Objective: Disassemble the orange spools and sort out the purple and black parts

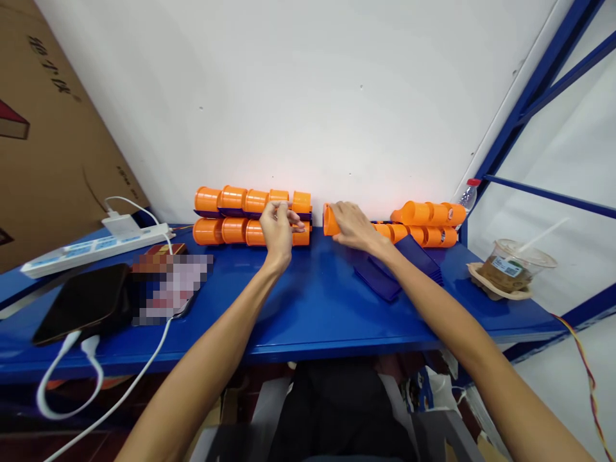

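Note:
My right hand (353, 224) is wrapped round an orange cup (330, 220), which lies on its side with its open end to the left. My left hand (278, 232) is raised in front of the right end of the left-hand cup rows, its fingers loosely bent and apart with nothing visible in them. Those orange cups (234, 197) lie sideways in two stacked rows with dark blue strips (206, 213) between them. Further right, more orange cups (416, 212) lie in two rows, partly hidden by my right hand. Under my right forearm is a stack of dark blue flat pieces (378, 277).
The blue tabletop (308, 301) meets a white wall. On the left are a power strip (96, 249), a black phone-like device (84, 301) and white cables. A lidded drink cup (517, 266) and a bottle (469, 194) stand right, beside a blue metal frame (543, 83).

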Motion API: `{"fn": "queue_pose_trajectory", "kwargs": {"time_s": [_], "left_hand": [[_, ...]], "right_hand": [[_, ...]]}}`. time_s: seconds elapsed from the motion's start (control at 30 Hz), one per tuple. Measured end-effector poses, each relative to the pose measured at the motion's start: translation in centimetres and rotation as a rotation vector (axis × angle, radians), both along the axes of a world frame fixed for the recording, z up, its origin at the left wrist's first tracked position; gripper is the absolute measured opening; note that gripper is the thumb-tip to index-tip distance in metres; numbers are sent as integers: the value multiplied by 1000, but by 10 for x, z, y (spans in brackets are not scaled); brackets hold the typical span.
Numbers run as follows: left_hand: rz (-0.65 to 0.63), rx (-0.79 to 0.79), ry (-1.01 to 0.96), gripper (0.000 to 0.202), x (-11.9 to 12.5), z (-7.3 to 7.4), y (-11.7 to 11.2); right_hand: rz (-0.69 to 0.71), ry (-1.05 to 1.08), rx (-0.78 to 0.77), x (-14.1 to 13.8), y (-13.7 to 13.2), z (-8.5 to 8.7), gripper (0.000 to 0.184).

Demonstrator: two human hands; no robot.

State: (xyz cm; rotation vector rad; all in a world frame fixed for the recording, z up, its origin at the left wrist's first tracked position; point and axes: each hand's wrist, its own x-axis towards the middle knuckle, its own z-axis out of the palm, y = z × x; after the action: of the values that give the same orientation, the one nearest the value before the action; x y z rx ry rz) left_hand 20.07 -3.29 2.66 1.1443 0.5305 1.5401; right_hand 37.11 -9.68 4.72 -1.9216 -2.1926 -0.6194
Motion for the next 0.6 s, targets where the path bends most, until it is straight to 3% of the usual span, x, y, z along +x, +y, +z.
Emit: {"fn": "queue_pose_trajectory", "kwargs": {"time_s": [0.13,0.27,0.43,0.53,0.6], "left_hand": [[-67,-51,93,22,5,-2,2],[-170,-33,162,39,9,-10,6],[-195,132,177,53,6,-19,12],[-213,113,183,48,7,-21,12],[-227,121,169,44,10,-23,11]], "right_hand": [[113,25,282,-1,-23,1,67],[255,-11,317,-19,-38,-21,74],[432,-74,283,-40,-49,-40,65],[495,122,373,-33,-52,-37,52],[439,327,476,-21,-49,-33,38]]}}
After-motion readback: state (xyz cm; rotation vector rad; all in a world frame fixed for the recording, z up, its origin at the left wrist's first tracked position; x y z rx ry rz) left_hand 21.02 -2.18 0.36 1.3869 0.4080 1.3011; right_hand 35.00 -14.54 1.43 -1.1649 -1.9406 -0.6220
